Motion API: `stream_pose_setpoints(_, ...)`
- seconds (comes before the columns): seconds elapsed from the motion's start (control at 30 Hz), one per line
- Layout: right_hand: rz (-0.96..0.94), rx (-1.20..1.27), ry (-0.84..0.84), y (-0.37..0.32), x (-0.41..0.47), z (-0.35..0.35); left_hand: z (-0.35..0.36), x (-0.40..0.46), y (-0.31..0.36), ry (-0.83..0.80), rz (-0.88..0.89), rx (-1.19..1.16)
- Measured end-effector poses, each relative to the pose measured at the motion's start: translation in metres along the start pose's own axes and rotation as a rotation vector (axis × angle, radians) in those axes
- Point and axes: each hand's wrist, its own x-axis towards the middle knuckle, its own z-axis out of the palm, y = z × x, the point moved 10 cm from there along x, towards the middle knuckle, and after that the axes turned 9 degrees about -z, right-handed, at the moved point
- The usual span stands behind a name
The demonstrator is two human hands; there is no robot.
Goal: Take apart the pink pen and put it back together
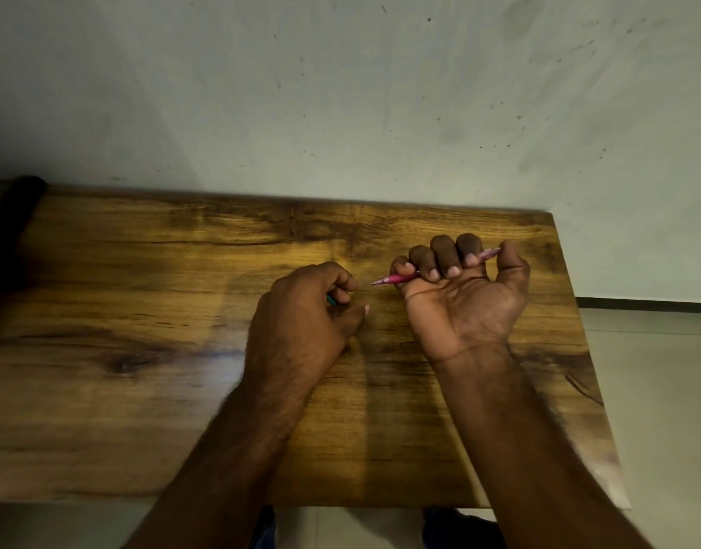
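Right of centre, I see the right hand point(464, 295) turned palm-up, fingers curled round the slim pink plastic pen point(396, 277), tip pointing left. Left hand point(309, 307) lies knuckles-up on the brown wooden table point(143, 311), curled round something teal point(331, 299) I cannot identify.

Wooden table point(143, 390), dark-stained w/ heavy grain, knot near left-centre, glossy sheen approx mid-top. Far edge flush to pale, speckled wall point(341, 93); right edge ends beside tiled floor point(658, 390). Dark object point(12, 215) at far-left corner, too dim to ID. Left hand point(305, 311) resting on top near centre, fingers curled. Right hand's contact w/ the top not clear.
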Motion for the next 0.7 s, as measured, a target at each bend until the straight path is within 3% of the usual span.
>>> stream_pose_setpoints(0.7, 0.002, 0.014, 0.005, -0.0002, 0.0011, -0.0015, 0.0017, 0.0006, -0.0034, -0.014, -0.018, -0.052)
